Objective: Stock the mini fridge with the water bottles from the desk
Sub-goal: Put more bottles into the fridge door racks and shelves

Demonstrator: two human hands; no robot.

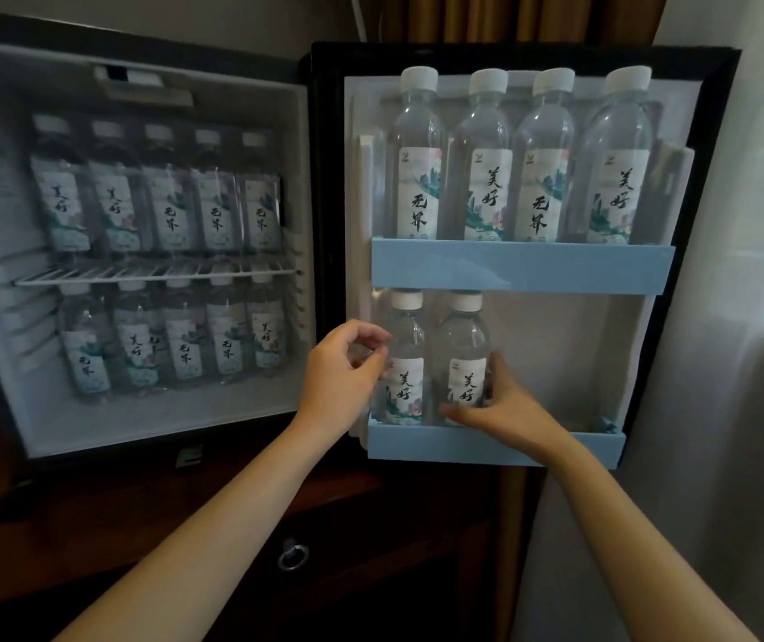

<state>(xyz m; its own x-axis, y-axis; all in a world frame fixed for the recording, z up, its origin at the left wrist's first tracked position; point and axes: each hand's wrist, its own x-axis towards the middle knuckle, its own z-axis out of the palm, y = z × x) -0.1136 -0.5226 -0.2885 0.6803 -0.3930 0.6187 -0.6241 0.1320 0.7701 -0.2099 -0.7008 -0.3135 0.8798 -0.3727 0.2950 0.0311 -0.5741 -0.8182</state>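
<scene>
The mini fridge (306, 187) stands open, with its door (713, 145) swung out to the right. Two water bottles with white caps stand in the lower blue door shelf (570, 449). My right hand (505, 417) grips the right bottle (465, 349) low down, thumb on its right side and fingers across its front. My left hand (340, 363) is loosely curled beside the left bottle (405, 363), its fingertips touching the bottle's left side. The upper door shelf (523, 266) holds several bottles. Inside, both racks are filled with rows of bottles (162, 210).
The wire rack (153, 273) divides the fridge interior. The fridge sits in a dark wooden cabinet with a ring-pull drawer (293, 556) below. The right half of the lower door shelf is free. A pale curtain (741, 317) hangs to the right of the door.
</scene>
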